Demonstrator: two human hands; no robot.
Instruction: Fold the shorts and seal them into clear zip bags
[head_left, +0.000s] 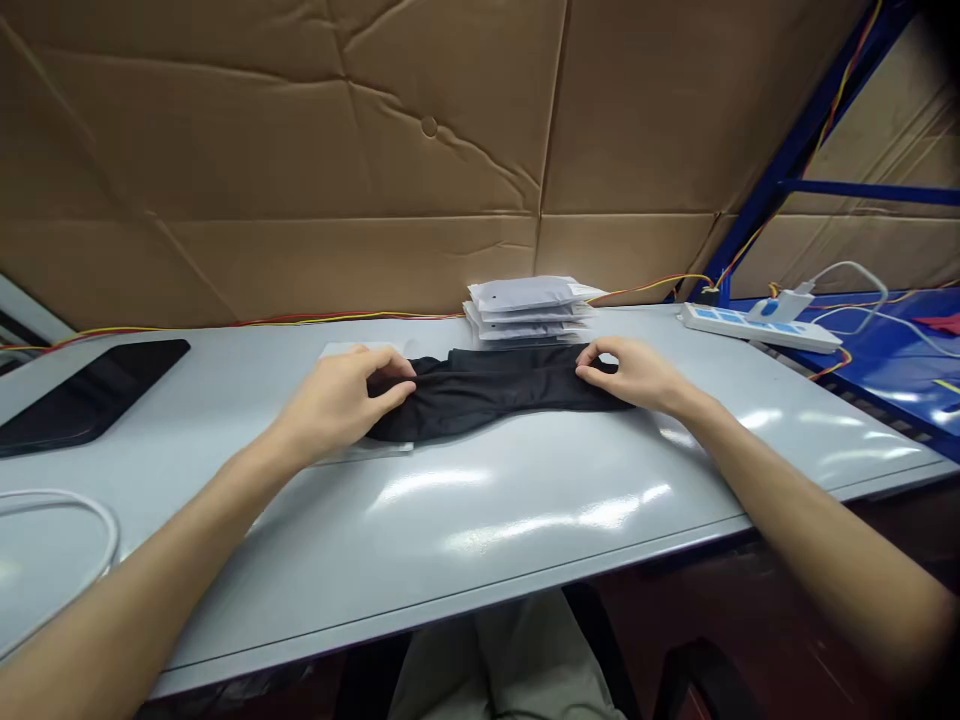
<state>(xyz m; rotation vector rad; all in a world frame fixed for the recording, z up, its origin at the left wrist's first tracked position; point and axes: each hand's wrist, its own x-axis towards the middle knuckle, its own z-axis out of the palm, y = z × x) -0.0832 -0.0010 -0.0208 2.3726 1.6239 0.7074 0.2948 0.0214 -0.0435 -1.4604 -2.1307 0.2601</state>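
A piece of black cloth, long and folded, lies across the table between my two hands; its exact kind I cannot make out. My left hand pinches its left end between thumb and fingers. At the other end, my right hand grips the cloth's upper right part with thumb and forefinger. Under the left hand and the cloth's left end, a flat whitish sheet or bag shows partly. Just behind the cloth stands a stack of white flat packets.
A black phone or tablet and a white cable lie on the left of the grey table. A white power strip with a plugged-in charger sits at the right rear. Cardboard backs the table.
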